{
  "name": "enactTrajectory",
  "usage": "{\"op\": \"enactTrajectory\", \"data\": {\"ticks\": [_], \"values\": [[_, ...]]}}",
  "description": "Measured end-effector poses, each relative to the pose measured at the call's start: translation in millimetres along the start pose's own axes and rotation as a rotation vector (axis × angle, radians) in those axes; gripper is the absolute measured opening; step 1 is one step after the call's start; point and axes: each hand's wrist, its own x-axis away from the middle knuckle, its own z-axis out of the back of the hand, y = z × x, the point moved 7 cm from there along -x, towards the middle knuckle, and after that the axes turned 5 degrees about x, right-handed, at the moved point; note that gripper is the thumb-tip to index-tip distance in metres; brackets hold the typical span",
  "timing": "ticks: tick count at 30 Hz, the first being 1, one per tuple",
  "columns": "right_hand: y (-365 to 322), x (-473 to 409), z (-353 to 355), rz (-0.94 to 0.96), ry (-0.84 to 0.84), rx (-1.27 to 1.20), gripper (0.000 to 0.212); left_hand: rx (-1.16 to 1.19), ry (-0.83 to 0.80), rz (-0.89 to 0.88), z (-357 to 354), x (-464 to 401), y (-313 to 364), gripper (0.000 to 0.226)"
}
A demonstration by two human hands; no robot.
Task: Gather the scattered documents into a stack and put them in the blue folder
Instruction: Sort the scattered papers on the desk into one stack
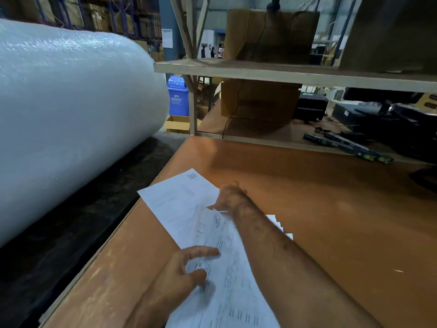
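Several white printed documents lie overlapping on the brown table (331, 209) near its left edge. The far sheet (179, 200) pokes over that edge. My right hand (230, 195) reaches across and pinches the edge of this far sheet, thumb under it. My left hand (186, 268) rests with spread fingers pressing on the near sheets (231, 280). More white sheet corners (281, 227) show from under my right forearm. No blue folder is in view.
A huge roll of bubble wrap (71, 114) lies left of the table. A low shelf (283, 74) at the back carries cardboard boxes (260, 100) and black devices (378, 119). Dark long boxes (347, 147) lie at the table's back right. A blue bin (178, 95) stands beyond.
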Motion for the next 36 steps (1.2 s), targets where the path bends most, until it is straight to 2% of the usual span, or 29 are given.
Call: {"op": "enactTrajectory", "data": {"ticks": [1, 3, 5, 6, 10, 13, 15, 17, 18, 20, 22, 26, 27, 29, 33, 36], "values": [[-1.0, -3.3, -0.2, -0.006, -0.028, 0.009, 0.088, -0.004, -0.002, -0.017, -0.3, -0.9, 0.3, 0.053], [4.2, -11.3, 3.7, 0.008, -0.009, -0.035, 0.061, -0.017, 0.003, -0.032, 0.3, -0.7, 0.9, 0.057], [19.9, -14.6, 12.9, -0.030, 0.130, -0.172, 0.026, -0.028, 0.008, -0.050, 1.4, 0.5, 2.1, 0.057], [29.7, -14.9, 18.1, -0.048, 0.212, -0.223, 0.019, -0.041, 0.011, -0.062, 1.3, 1.0, 3.1, 0.056], [60.6, -0.1, 54.7, 0.022, 0.449, -0.522, 0.014, -0.014, 0.014, -0.061, 1.8, 1.2, 2.7, 0.054], [97.9, 37.4, 94.9, 0.138, 0.602, -0.952, 0.007, -0.040, -0.002, -0.090, 2.0, 1.7, 3.4, 0.056], [129.6, 64.9, 101.6, 0.139, 0.585, -1.252, 0.006, -0.044, -0.018, -0.102, 2.2, 2.7, 3.8, 0.054], [162.7, 93.0, 92.7, 0.088, 0.416, -1.421, 0.016, -0.051, -0.018, -0.110, 2.4, 3.3, 4.9, 0.054], [177.4, 109.6, 84.0, 0.077, 0.298, -1.420, 0.020, -0.060, -0.020, -0.113, 1.9, 3.7, 5.4, 0.055], [207.8, 137.8, 60.2, 0.087, 0.075, -1.193, 0.021, -0.048, -0.015, -0.123, 1.3, 5.1, 8.5, 0.056], [234.0, 162.3, 38.3, 0.092, -0.061, -0.856, 0.019, -0.023, -0.009, -0.130, 0.6, 7.0, 10.8, 0.051], [255.8, 186.7, 27.1, 0.149, -0.145, -0.217, 0.008, 0.005, 0.023, -0.090, 3.0, 7.3, 5.2, 0.049], [257.4, 188.6, 28.8, 0.139, -0.153, -0.078, 0.011, 0.006, 0.026, -0.080, 2.6, 8.6, 3.8, 0.050], [257.5, 185.4, 37.8, 0.135, -0.111, 0.048, 0.018, -0.003, 0.026, -0.088, -0.2, 12.0, 4.8, 0.049], [232.0, 180.3, 51.0, 0.096, 0.080, 0.259, 0.032, -0.021, 0.035, -0.088, -4.4, 16.4, 9.6, 0.052], [192.6, 195.5, 60.6, 0.302, 0.447, 0.388, 0.028, -0.024, 0.036, -0.104, -9.0, 20.6, 17.4, 0.053]]}}
